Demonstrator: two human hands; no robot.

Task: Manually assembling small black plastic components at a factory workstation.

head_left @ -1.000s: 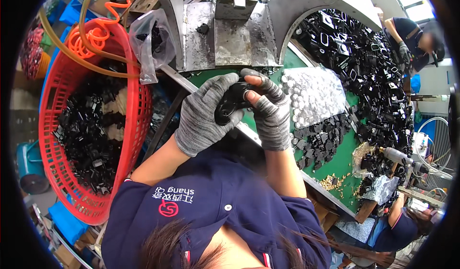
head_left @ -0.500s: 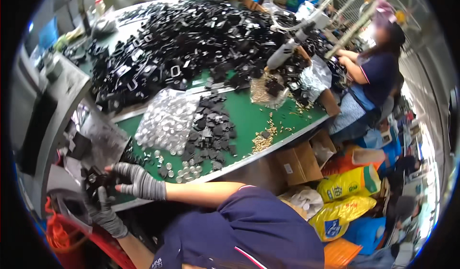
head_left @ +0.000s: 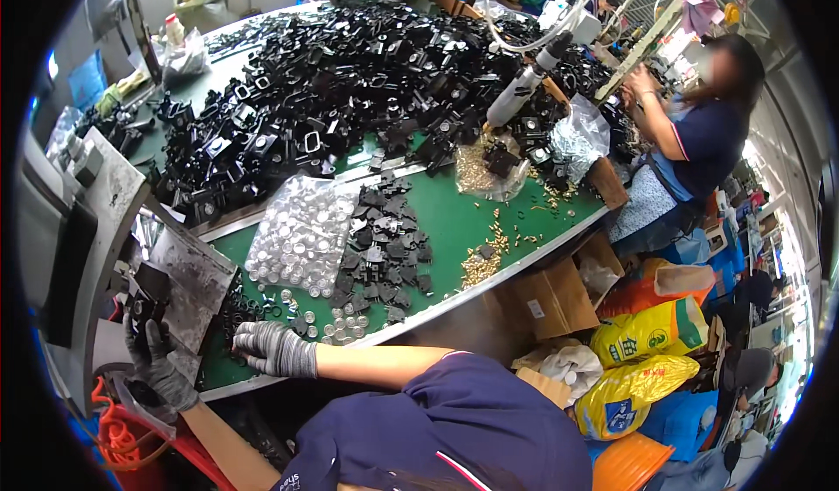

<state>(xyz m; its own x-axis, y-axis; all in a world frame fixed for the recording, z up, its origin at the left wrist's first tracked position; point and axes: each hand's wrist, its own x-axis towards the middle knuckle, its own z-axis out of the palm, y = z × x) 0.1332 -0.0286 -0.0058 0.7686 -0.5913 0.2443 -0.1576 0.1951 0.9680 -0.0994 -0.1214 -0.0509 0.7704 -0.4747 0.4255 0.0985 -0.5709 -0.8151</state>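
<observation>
My left hand (head_left: 162,370), in a grey fingerless glove, is closed round a black plastic part (head_left: 145,309) beside a worn metal plate (head_left: 185,292) at the left. Its fingertips are partly hidden against the dark part. My right hand (head_left: 275,349), in a striped grey glove, is at the near edge of the green table, fingers curled and pressed together. Anything in its fingertips is too small to make out. Close by lie small black rings (head_left: 238,313) and loose clear round discs (head_left: 343,323). Beyond them are a bag of such discs (head_left: 297,239) and a pile of flat black pieces (head_left: 384,250).
A big heap of black parts (head_left: 323,89) covers the far table. Brass-coloured pins (head_left: 483,268) lie at the right, under a hanging power screwdriver (head_left: 522,90). One co-worker (head_left: 717,141) sits at the right. Cardboard boxes (head_left: 552,303) and yellow bags (head_left: 647,338) stand below the table edge.
My right hand has left the black part and moved right and slightly down, toward the small rings. My left hand has shifted left with the part. The co-worker's hands have risen.
</observation>
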